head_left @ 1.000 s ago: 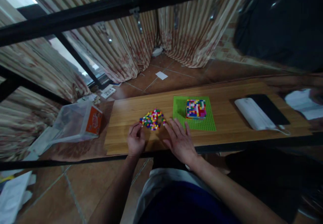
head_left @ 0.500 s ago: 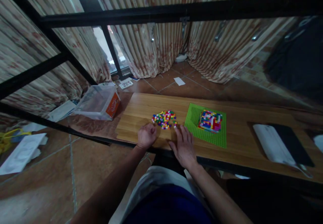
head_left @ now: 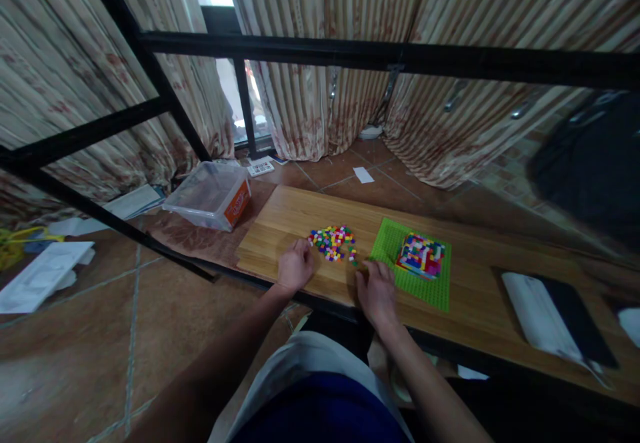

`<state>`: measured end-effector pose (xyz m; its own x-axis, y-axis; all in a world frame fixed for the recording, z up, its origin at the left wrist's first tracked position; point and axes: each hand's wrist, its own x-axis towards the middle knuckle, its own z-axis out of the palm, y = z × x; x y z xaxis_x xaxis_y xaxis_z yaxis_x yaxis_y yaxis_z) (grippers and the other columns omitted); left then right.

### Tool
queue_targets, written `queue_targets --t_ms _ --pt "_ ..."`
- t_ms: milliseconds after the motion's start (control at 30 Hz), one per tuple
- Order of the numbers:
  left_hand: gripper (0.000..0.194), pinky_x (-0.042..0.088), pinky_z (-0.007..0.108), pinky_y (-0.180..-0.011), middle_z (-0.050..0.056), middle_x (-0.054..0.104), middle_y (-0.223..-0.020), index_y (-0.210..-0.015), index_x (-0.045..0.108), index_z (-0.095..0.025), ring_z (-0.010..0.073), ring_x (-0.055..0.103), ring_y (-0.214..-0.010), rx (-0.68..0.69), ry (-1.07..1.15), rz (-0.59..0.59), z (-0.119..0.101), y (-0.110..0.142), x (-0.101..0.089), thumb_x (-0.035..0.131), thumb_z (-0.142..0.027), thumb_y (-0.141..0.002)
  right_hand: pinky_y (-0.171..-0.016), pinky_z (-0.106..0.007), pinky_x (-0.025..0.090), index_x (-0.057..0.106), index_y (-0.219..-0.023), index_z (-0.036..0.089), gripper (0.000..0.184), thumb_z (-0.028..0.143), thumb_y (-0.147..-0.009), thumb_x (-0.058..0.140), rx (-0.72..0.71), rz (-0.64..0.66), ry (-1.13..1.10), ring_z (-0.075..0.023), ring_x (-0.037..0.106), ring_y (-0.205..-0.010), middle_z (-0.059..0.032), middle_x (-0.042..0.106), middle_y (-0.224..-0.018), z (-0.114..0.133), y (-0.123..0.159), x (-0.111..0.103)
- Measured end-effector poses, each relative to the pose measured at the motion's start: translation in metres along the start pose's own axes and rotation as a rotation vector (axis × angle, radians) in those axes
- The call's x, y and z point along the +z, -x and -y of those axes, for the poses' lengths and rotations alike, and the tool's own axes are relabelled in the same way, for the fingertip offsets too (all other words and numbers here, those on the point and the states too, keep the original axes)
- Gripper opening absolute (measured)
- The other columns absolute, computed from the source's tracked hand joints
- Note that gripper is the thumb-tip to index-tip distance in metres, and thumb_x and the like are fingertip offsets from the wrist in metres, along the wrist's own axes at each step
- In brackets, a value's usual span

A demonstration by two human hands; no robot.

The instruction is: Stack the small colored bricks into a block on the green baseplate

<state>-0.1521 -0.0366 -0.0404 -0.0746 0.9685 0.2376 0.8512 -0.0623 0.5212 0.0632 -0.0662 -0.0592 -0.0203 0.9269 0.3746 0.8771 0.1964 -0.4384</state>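
Note:
My left hand rests at the left edge of a loose pile of small coloured bricks. Its fingers are curled together, and whatever they may hold is hidden. My right hand lies at the near left edge of a green studded baseplate, fingers bent and drawn together; I cannot make out anything in them. On that baseplate stands a low multicoloured brick block. A few stray bricks lie between the pile and my right hand.
The wooden board carries the bricks and baseplate. A clear plastic bin with an orange label stands to the left. Farther right lie a white pouch and a dark flat item. A black metal rail crosses beyond the board.
My right hand has gone from fingers stretched flat near the stray bricks to bent fingers, closer to the baseplate. My left hand stays curled beside the pile. The whole view has shifted slightly.

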Motion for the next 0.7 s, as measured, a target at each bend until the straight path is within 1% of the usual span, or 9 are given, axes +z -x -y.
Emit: queue_targets --t_ms 100,233,300,367,467,533,600,700 --pt "0.018 0.048 0.028 -0.08 0.005 0.067 -0.095 -0.098 0.059 -0.02 0.0191 0.065 -0.093 0.004 0.003 0.005 0.001 0.0 0.001 0.052 -0.011 -0.084 -0.089 -0.041 0.045 0.065 -0.102 0.016 0.024 0.029 -0.092 0.048 0.01 0.003 0.025 -0.0271 0.054 -0.099 -0.0137 0.062 -0.102 0.005 -0.009 0.004" --pt "0.016 0.049 0.028 -0.08 0.005 0.067 -0.094 -0.096 0.059 -0.02 0.0188 0.065 -0.091 0.011 0.003 0.009 0.003 -0.001 0.003 0.051 -0.012 -0.085 -0.088 -0.039 0.044 0.066 -0.091 0.018 0.02 0.026 -0.091 0.048 0.013 0.035 0.012 -0.0253 0.057 -0.094 -0.0114 0.064 -0.097 0.013 -0.017 0.01" --pt "0.016 0.049 0.028 -0.079 0.005 0.067 -0.094 -0.096 0.059 -0.02 0.0187 0.065 -0.09 0.023 0.0 0.004 0.004 -0.002 0.003 0.05 -0.012 -0.086 -0.088 -0.039 0.045 0.066 -0.09 0.018 0.021 0.026 -0.092 0.046 0.021 0.038 -0.058 -0.0247 0.059 -0.095 -0.0111 0.065 -0.096 0.018 -0.015 0.011" --pt "0.015 0.049 0.028 -0.08 0.005 0.067 -0.092 -0.096 0.059 -0.02 0.0191 0.066 -0.089 0.029 -0.006 -0.004 0.004 -0.002 0.004 0.049 -0.013 -0.087 -0.086 -0.037 0.046 0.066 -0.091 0.019 0.023 0.029 -0.093 0.045 0.024 0.056 -0.177 -0.0233 0.061 -0.093 -0.0097 0.067 -0.095 0.021 -0.009 0.007" --pt "0.015 0.049 0.028 -0.079 0.005 0.068 -0.091 -0.094 0.06 -0.02 0.019 0.066 -0.088 0.03 -0.01 -0.013 0.004 -0.003 0.003 0.049 -0.013 -0.086 -0.083 -0.034 0.049 0.066 -0.094 0.021 0.026 0.036 -0.094 0.045 0.064 0.094 -0.392 -0.0207 0.064 -0.088 -0.0069 0.07 -0.094 0.023 0.008 -0.005" --pt "0.015 0.049 0.028 -0.079 0.006 0.068 -0.092 -0.094 0.06 -0.019 0.019 0.066 -0.087 0.039 0.003 -0.022 0.005 -0.004 0.003 0.048 -0.013 -0.086 -0.082 -0.034 0.05 0.068 -0.096 0.021 0.028 0.041 -0.093 0.049 0.154 0.077 -0.511 -0.0205 0.067 -0.088 -0.0066 0.072 -0.095 0.02 0.021 -0.016" --pt "0.016 0.049 0.028 -0.078 0.006 0.069 -0.094 -0.094 0.06 -0.019 0.0195 0.067 -0.087 0.055 0.021 -0.034 0.006 -0.004 0.002 0.048 -0.014 -0.086 -0.083 -0.035 0.051 0.069 -0.097 0.02 0.03 0.045 -0.09 0.054 0.261 0.02 -0.593 -0.0216 0.068 -0.091 -0.0077 0.074 -0.098 0.011 0.031 -0.028" --pt "0.015 0.05 0.028 -0.077 0.006 0.07 -0.093 -0.095 0.06 -0.019 0.0198 0.067 -0.087 0.063 0.029 -0.053 0.008 -0.005 0.003 0.048 -0.016 -0.086 -0.084 -0.038 0.052 0.071 -0.096 0.019 0.033 0.047 -0.084 0.061 0.403 -0.099 -0.647 -0.0232 0.068 -0.092 -0.0094 0.074 -0.098 -0.015 0.039 -0.049"
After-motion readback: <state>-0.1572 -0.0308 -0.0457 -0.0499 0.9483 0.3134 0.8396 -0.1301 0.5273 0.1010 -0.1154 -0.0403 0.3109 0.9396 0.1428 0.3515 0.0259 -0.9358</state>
